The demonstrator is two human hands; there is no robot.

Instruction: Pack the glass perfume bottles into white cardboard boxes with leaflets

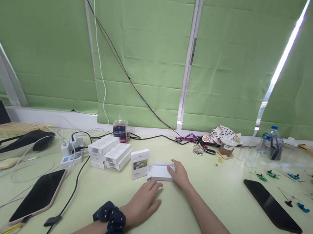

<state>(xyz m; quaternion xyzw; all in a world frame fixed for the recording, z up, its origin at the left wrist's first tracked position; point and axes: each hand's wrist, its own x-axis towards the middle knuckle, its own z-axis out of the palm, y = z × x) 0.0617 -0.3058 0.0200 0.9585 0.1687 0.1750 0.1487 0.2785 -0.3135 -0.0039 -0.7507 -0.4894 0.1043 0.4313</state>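
Note:
A small white box (160, 171) lies flat on the pale green table, one flap open at its left end. My right hand (178, 173) rests on the box's right end, fingers curled over its top edge. My left hand (144, 201), a dark scrunchie on the wrist, lies just in front of the box with its fingers touching the near left corner. A second white box with a green picture (139, 164) stands upright just left of the flat one.
Stacked white boxes (109, 153), a plastic cup (120, 129) and a power strip with cables (71, 152) sit at the back left. Phones lie at left (38, 195) and right (272, 205). A water bottle (270, 140), small jar (226, 146) and coloured clips (271, 175) are at the right.

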